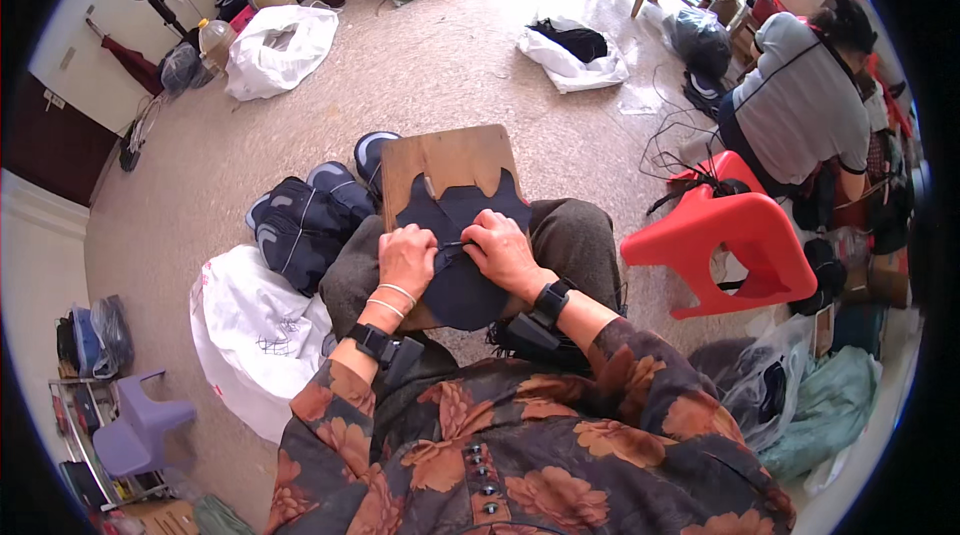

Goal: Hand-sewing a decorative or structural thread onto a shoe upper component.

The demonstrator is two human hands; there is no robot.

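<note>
Across my lap rests a wooden board (445, 148), and on it lies a flat dark navy fabric piece (463, 290) with a curved, notched outline. Toward its middle my left hand (408, 260) has its fingers closed in a pinch at the fabric. Facing it, my right hand (505, 250) also pinches the fabric, thumb and forefinger pressed together. A short dark ridge or strip of the piece runs between the fingertips; its details are too small to make out. A small pale stick-like thing (430, 187) lies near the fabric's upper left edge.
Tied bundles of dark grey-trimmed pieces (300, 225) lie left of my knees, beside a white sack (255, 325). A red plastic stool (725, 235) with dark cords stands at right. Beyond it a person (800, 100) bends over. Another white sack (575, 55) holds dark material.
</note>
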